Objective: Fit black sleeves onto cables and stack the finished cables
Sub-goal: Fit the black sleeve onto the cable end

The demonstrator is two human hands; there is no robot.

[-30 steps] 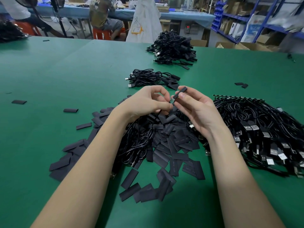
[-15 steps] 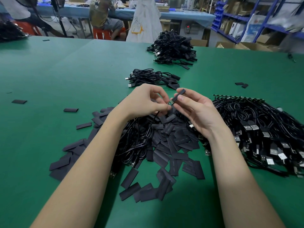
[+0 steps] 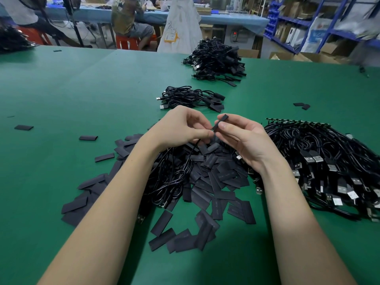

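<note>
Lying nearest on the green desk (image 3: 61,95) is a loose heap of flat black sleeves (image 3: 207,194), short matte rectangles fanned out toward the near edge, with a coiled black cable (image 3: 170,182) resting among them. Above the heap, the left hand (image 3: 181,128) has its fingers curled and pinches the end of that cable, which trails down from the fingertips into the pile. Facing it and touching at the fingertips, the right hand (image 3: 244,138) pinches a single black sleeve (image 3: 221,121) between thumb and forefinger; the sleeve is tilted, its far end rising clear of the fingers and its near end meeting the left fingertips. Toward the right edge lies a large mass of unsleeved cables (image 3: 329,167), silver USB plugs showing at their ends. Just beyond the hands sits a small stack of finished cables (image 3: 191,97), and farther back toward the far edge a bigger pile of cables (image 3: 216,60).
</note>
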